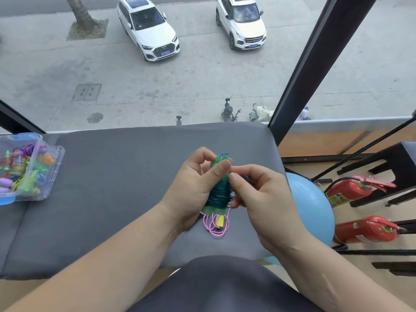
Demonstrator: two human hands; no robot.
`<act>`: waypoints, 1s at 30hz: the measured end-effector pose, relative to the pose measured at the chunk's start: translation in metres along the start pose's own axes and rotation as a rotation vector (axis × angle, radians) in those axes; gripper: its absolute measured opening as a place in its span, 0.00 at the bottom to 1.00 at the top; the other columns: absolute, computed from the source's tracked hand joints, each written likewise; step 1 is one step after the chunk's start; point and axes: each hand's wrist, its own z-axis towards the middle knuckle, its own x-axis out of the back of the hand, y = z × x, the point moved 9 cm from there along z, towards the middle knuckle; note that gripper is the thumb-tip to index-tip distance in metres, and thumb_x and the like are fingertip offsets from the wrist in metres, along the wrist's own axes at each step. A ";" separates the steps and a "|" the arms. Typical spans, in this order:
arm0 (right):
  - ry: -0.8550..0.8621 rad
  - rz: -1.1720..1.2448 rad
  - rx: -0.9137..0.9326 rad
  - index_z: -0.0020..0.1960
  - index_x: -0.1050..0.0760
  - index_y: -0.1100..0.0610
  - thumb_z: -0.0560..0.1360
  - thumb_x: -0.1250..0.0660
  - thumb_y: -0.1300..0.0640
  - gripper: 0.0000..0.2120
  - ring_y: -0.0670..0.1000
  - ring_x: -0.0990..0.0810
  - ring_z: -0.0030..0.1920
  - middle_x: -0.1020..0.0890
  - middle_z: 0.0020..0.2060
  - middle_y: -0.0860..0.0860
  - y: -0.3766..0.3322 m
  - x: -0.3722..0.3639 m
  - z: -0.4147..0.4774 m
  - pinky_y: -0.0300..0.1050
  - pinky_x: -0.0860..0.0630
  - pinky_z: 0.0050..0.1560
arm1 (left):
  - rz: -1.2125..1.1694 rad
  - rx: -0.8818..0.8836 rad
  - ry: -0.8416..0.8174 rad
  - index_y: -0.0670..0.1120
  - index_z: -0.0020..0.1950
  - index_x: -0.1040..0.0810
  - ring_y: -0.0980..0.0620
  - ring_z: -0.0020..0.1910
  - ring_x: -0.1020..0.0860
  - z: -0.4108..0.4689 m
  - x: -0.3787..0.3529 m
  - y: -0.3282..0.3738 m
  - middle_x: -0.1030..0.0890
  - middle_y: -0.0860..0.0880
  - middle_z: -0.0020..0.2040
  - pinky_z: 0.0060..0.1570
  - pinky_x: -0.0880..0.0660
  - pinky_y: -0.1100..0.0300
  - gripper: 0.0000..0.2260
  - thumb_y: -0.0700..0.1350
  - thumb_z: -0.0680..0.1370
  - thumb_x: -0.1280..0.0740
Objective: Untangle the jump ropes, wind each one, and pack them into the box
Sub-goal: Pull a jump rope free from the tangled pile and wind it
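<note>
Green jump rope (219,191) front and centre, held upright over the grey cushion (112,188), just beyond our lap. Our left hand (194,183) grips its 2 pale green handles side by side, thumb laid across the front, so the pair works as 1 spool and the dark green cord wound round it cannot slip. Our right hand (254,194) meets it from the right, thumb and forefinger pinched against the bundle's edge. We judge it is tucking in the cord's loose end, though that end is hidden behind the fingers. Winding looks nearly done.

The cord reads as glossy, springy plastic stacked in tight coils. The handles are smooth translucent tubes with blue tips at the far end.

Just near of the green jump rope shows a pink rope (215,225), thin braided string in loose loops with a yellow piece (220,221). Whether it lies on the cushion or hangs from our grip we cannot tell.

Far left, the clear plastic box (50,179) sits open on the cushion, well apart from our hands, holding several bright ropes. On the floor at right: a blue ball (315,210) and 2 red fire extinguishers (351,190).
</note>
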 end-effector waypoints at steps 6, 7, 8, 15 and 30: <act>-0.178 -0.513 0.111 0.50 0.16 0.50 0.79 0.35 0.64 0.12 0.44 0.19 0.33 0.17 0.33 0.45 -0.009 -0.001 0.007 0.41 0.20 0.41 | 0.101 0.049 0.166 0.40 0.53 0.31 0.44 0.30 0.22 -0.008 0.012 -0.006 0.20 0.37 0.37 0.27 0.24 0.56 0.16 0.44 0.74 0.27; -0.170 -0.665 0.171 0.50 0.15 0.49 0.77 0.33 0.63 0.11 0.43 0.19 0.34 0.18 0.31 0.42 -0.011 -0.002 0.006 0.37 0.22 0.41 | 0.143 0.044 0.206 0.38 0.53 0.30 0.44 0.31 0.22 -0.009 0.017 -0.008 0.19 0.34 0.39 0.28 0.24 0.56 0.16 0.43 0.75 0.26; -0.148 -0.766 0.208 0.51 0.15 0.49 0.76 0.31 0.61 0.10 0.42 0.20 0.35 0.19 0.30 0.39 -0.011 -0.001 0.005 0.34 0.25 0.39 | 0.185 0.040 0.241 0.38 0.54 0.28 0.44 0.33 0.21 -0.010 0.021 -0.010 0.19 0.32 0.41 0.31 0.23 0.56 0.15 0.41 0.75 0.25; -0.173 -0.881 0.169 0.41 0.18 0.48 0.72 0.26 0.55 0.02 0.42 0.20 0.35 0.18 0.32 0.41 -0.005 0.004 0.008 0.37 0.23 0.39 | 0.233 0.063 0.281 0.42 0.44 0.19 0.49 0.32 0.20 -0.022 0.028 -0.022 0.17 0.45 0.35 0.35 0.23 0.56 0.11 0.47 0.70 0.22; -0.450 -0.756 0.519 0.47 0.18 0.54 0.74 0.26 0.61 0.03 0.45 0.23 0.38 0.21 0.38 0.44 -0.016 -0.044 -0.008 0.33 0.29 0.40 | 0.309 0.439 -0.128 0.43 0.42 0.26 0.46 0.24 0.27 -0.048 0.032 -0.033 0.24 0.40 0.34 0.24 0.30 0.61 0.17 0.58 0.75 0.31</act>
